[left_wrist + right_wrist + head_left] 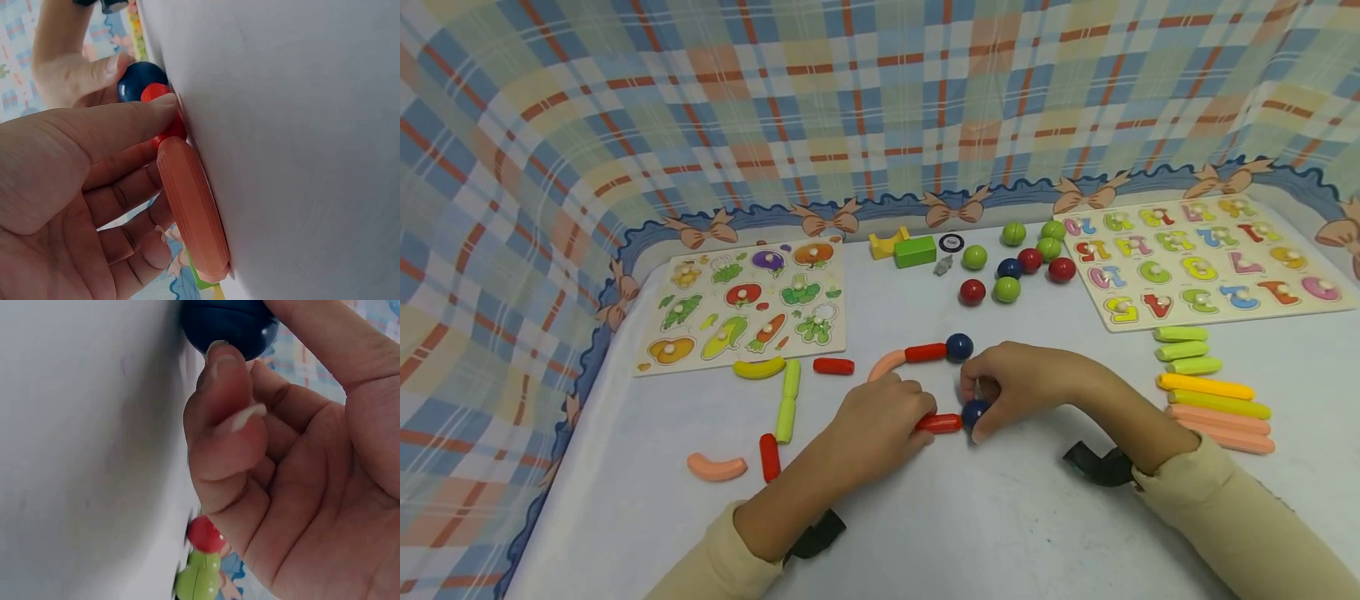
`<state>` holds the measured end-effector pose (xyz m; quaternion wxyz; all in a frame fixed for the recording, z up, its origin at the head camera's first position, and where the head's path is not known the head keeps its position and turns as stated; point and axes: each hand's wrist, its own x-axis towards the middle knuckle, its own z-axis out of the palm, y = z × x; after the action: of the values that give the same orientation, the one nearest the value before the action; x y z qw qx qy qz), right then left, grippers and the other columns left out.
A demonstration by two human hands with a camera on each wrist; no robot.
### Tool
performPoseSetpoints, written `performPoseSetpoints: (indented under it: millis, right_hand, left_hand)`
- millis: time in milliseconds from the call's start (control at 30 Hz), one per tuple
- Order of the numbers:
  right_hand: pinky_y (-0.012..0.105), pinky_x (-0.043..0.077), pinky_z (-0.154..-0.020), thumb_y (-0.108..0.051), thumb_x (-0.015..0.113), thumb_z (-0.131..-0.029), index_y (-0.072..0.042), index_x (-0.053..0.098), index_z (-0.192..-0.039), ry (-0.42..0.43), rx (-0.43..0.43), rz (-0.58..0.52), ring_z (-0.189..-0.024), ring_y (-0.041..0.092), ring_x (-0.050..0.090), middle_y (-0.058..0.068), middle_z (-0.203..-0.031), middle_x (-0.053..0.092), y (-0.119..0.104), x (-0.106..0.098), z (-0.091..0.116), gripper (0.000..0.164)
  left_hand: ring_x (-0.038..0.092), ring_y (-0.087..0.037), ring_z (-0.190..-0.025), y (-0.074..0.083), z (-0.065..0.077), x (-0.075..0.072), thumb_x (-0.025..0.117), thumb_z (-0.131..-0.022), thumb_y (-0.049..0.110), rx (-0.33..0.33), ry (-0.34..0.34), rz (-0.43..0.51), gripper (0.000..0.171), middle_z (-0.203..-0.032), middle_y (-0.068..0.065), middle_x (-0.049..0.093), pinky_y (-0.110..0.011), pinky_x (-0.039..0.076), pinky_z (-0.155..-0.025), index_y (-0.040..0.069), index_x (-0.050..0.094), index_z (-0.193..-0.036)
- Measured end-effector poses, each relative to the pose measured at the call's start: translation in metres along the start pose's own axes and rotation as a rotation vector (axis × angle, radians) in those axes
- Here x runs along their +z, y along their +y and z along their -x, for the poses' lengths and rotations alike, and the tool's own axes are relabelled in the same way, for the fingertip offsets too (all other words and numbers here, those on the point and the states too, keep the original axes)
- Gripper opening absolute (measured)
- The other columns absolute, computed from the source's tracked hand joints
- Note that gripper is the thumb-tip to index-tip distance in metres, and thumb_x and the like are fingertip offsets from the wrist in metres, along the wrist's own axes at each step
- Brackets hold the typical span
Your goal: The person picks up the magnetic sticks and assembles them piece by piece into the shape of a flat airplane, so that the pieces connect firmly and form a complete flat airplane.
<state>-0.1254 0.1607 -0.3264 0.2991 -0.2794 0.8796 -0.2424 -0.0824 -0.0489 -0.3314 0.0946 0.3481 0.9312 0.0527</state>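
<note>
My left hand (883,421) pinches a short red stick (942,423) between thumb and fingers, low over the white table. The right end of that stick meets a dark blue ball (974,413), which my right hand (1018,379) holds by thumb and fingertips. In the left wrist view, a ridged salmon-pink stick (194,206) extends from the red one, past my left fingers. Just beyond the hands lie a second blue ball (959,347), another red stick (927,352) and a curved pink piece (887,364), touching end to end; my left hand partly covers the curve.
Vegetable (745,304) and number (1210,262) puzzle boards lie at the back. Several red, green and blue balls (1007,289) sit between them, near a green block (915,252). Loose sticks (1217,404) lie right; a yellow curve (759,367) and pink curve (717,467) lie left.
</note>
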Motion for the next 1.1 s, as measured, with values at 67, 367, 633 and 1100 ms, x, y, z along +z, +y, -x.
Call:
performPoseSetpoints:
  millis: [67,367,633,1100]
  right_hand:
    - [0.03,0.043,-0.059,-0.04,0.08,-0.063,-0.026,0.061,-0.084,0.001,-0.008,-0.012,-0.068,0.014,0.053,-0.004,-0.069,0.056,-0.002,0.002,-0.001,0.031]
    - [0.03,0.044,-0.06,-0.041,0.078,-0.066,-0.027,0.061,-0.088,0.004,-0.028,0.001,-0.068,0.013,0.053,-0.005,-0.07,0.056,-0.002,0.0,0.0,0.031]
    - [0.029,0.043,-0.058,-0.039,0.077,-0.068,-0.024,0.061,-0.09,-0.017,-0.082,0.001,-0.065,0.013,0.052,-0.005,-0.068,0.055,-0.001,-0.001,0.002,0.031]
    - [0.031,0.045,-0.062,-0.045,0.073,-0.07,-0.024,0.062,-0.098,-0.074,-0.04,-0.027,-0.068,0.013,0.055,-0.005,-0.071,0.059,0.009,-0.017,0.011,0.037]
  left_hand:
    - [0.045,-0.011,-0.074,-0.001,0.0,-0.001,0.07,-0.078,0.034,-0.008,0.003,0.003,0.03,-0.082,0.007,0.058,-0.02,0.04,-0.057,0.018,0.067,-0.102]
    - [0.045,-0.011,-0.074,-0.003,0.0,-0.001,0.069,-0.078,0.034,-0.01,0.02,0.013,0.028,-0.082,0.007,0.059,-0.02,0.04,-0.057,0.018,0.067,-0.102]
    - [0.045,-0.011,-0.073,-0.002,0.001,0.0,0.07,-0.078,0.033,-0.017,0.011,0.011,0.028,-0.08,0.007,0.058,-0.02,0.04,-0.056,0.018,0.067,-0.101]
    - [0.05,-0.008,-0.078,-0.021,0.017,-0.03,0.069,-0.078,0.035,-0.098,-0.047,0.139,0.035,-0.088,0.007,0.059,-0.023,0.043,-0.062,0.02,0.064,-0.109]
